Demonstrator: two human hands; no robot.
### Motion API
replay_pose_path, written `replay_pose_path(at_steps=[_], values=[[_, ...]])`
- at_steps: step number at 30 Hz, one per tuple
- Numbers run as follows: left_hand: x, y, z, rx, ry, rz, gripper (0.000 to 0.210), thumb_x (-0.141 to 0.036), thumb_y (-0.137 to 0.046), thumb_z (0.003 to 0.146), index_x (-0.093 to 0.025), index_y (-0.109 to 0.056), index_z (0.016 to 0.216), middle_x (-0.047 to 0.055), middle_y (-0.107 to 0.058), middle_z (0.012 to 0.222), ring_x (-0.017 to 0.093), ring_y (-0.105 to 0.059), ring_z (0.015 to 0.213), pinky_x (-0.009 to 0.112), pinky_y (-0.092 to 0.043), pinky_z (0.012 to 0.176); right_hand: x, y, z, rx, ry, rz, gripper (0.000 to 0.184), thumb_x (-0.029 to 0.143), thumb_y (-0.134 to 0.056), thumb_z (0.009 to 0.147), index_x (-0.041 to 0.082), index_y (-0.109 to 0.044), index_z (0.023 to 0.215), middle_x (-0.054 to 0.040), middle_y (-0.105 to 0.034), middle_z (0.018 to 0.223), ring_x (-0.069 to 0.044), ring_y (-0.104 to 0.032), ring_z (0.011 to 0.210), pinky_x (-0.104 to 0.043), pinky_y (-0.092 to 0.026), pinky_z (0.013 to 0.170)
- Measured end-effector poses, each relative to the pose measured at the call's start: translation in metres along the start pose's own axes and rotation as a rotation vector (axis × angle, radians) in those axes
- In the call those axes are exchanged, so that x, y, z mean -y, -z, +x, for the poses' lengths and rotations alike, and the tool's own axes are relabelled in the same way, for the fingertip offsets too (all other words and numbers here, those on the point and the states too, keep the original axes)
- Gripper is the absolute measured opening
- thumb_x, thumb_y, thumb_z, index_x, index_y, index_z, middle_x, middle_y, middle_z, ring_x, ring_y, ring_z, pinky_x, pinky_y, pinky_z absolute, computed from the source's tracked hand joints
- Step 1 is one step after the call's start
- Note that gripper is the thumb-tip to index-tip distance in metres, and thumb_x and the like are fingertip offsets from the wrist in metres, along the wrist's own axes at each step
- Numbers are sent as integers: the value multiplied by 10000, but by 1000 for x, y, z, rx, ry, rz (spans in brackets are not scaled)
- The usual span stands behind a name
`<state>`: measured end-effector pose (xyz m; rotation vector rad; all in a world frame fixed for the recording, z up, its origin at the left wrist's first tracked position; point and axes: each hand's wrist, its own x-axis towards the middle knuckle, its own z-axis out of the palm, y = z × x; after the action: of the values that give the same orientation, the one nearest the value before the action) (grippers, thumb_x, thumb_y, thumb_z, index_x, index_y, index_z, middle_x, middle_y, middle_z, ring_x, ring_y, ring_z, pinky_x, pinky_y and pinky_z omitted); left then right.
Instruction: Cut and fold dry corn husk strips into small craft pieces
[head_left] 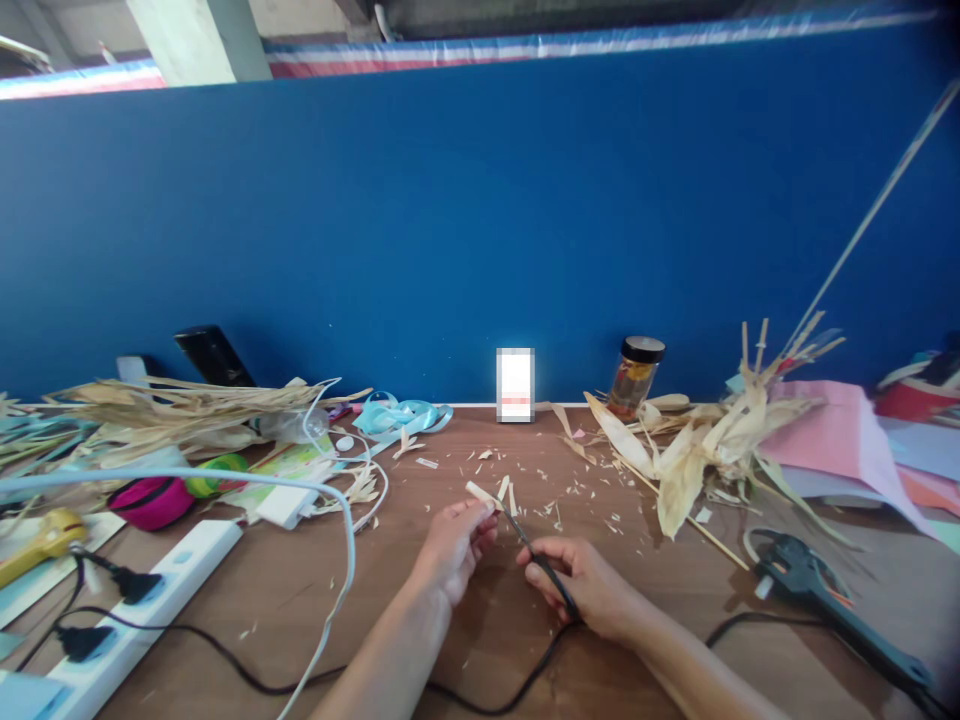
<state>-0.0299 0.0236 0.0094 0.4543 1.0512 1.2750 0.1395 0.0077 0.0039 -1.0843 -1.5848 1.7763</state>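
Observation:
Over the middle of the brown table, my left hand [459, 545] pinches a short pale strip [480, 492] that looks like dried corn husk. Dark-handled scissors [551, 575] are gripped in my right hand [577, 585], their blades pointing up and left to the strip by my left fingertips. Whether the blades are touching the strip I cannot tell. Just beyond the blades another small pale piece [512, 497] shows. Tiny pale scraps [555, 510] lie scattered on the table around both hands.
On the right are dried husks [682, 480], a lidded jar [636, 378], pink paper [821, 430] and a dark glue gun [810, 580]. To the left lie a white power strip [165, 600], a white cable [351, 540], blue ribbon [401, 415] and a husk bundle [187, 405]. A blue partition [450, 230] stands behind.

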Motion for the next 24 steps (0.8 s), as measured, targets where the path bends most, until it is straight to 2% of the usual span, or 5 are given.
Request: replay_pose_path(at_steps=[11,16,20,24], values=[[-3,0,0,-10,18,16,41,-135,-652,630,-113,-621,616,4,-597,553,54,-536,485,133,-464,474,-1,1,0,23,28,-8,296,422,-550,723,152,-554,843,88,-351,458,-30,-303,367,-146,-307,369],[-4,0,0,-15,14,24,61,-137,-678,603,-109,-624,610,0,-590,546,52,-529,473,132,-466,468,-1,1,0,-8,33,-65,284,419,-572,705,153,-562,803,85,-339,462,-28,-283,380,-131,-243,345],[-4,0,1,-17,19,23,68,-149,-680,610,-110,-630,635,5,-601,574,51,-534,487,131,-472,474,-2,1,1,-14,9,-20,292,420,-565,705,160,-547,836,93,-338,445,-29,-289,365,-135,-283,354],[-4,0,0,-17,29,25,56,-147,-660,636,-104,-629,655,15,-612,608,46,-534,495,131,-473,476,-4,3,2,-48,-29,8,307,429,-538,722,173,-529,893,76,-419,486,-37,-358,376,-138,-313,363]])
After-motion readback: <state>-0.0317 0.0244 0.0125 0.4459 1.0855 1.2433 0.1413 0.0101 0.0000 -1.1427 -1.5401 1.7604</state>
